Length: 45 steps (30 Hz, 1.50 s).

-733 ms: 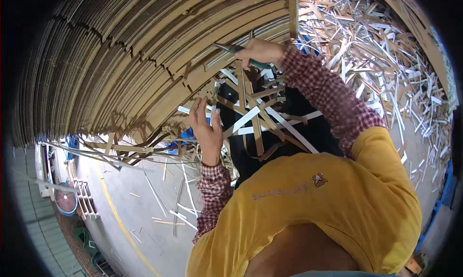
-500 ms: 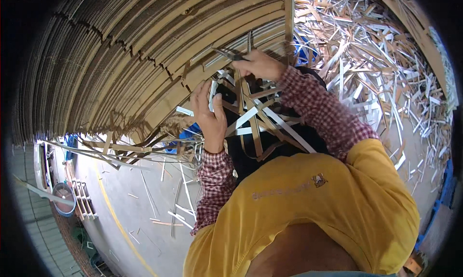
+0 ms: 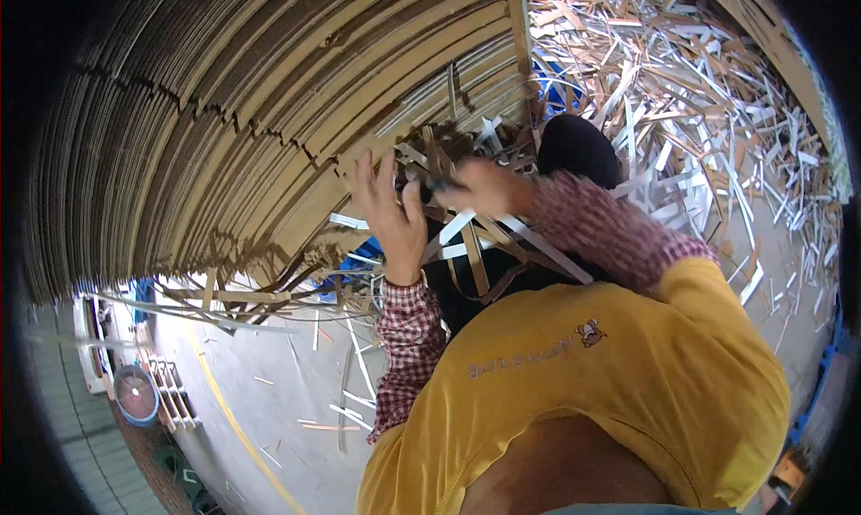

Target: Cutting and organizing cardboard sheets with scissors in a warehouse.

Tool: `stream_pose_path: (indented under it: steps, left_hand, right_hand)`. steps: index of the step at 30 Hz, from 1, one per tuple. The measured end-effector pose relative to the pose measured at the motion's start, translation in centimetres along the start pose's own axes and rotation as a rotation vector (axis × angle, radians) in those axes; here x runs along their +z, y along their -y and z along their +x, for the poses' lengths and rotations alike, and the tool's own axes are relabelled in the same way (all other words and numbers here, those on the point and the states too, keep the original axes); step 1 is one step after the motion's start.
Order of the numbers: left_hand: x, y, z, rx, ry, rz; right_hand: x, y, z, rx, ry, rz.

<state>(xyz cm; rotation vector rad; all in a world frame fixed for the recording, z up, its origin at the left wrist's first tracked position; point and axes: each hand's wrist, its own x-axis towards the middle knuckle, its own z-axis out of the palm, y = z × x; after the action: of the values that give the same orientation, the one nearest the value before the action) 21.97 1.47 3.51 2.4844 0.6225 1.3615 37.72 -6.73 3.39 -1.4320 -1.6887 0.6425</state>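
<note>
Hands [image 3: 397,221] (right gripping pliers [image 3: 439,184]) near cardboard edge [image 3: 309,187], open floor [image 3: 305,380] lower left

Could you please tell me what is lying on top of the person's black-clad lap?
Loose white strips and brown strips lie crisscrossed on the lap. The right hand and its checked sleeve hide part of it, so what lies beneath them cannot be seen.

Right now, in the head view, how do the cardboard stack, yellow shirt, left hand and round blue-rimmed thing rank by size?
1. Cardboard stack
2. Yellow shirt
3. Left hand
4. Round blue-rimmed thing
As it looks only; true sizes are unsure, since distances from the camera differ.
</note>
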Motion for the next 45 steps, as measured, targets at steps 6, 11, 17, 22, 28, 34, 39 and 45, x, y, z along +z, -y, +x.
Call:
stream_pose_path:
  steps: [6, 11, 17, 22, 28, 34, 39, 45]
  left_hand:
    - [5.3, 2.2, -1.2, -0.251, 0.440, -0.059]
    - [7.4, 1.6, -1.4, -0.123, 0.432, -0.090]
    - [6.8, 0.5, -0.7, -0.062, 0.350, -0.099]
    - [5.9, -0.7, 0.4, -0.108, 0.355, -0.185]
    - [8.7, -3.3, 2.3, 0.166, 0.230, -0.160]
    - [13.3, -1.1, 1.3, -0.215, 0.826, -0.092]
    - [13.1, 0.9, -0.7, -0.208, 0.521, -0.263]
    - [11.8, -0.5, -0.3, -0.239, 0.483, -0.231]
  right_hand:
    - [-5.2, -6.3, -4.8, 0.229, 0.162, 0.009]
    - [-9.5, -10.8, -3.1, 0.287, -0.177, -0.118]
    - [-8.1, -10.6, 0.2, 0.646, -0.298, 0.080]
    - [-6.6, -8.6, -1.8, 0.582, -0.385, 0.143]
    - [-3.7, -7.4, -11.8, 0.806, -0.115, -0.039]
    - [-5.9, -10.4, -9.8, 0.640, -0.048, 0.012]
    - [-9.3, -12.5, -4.1, 0.657, -0.221, -0.084]
    - [-8.0, -12.7, -0.5, 0.623, -0.459, 0.155]
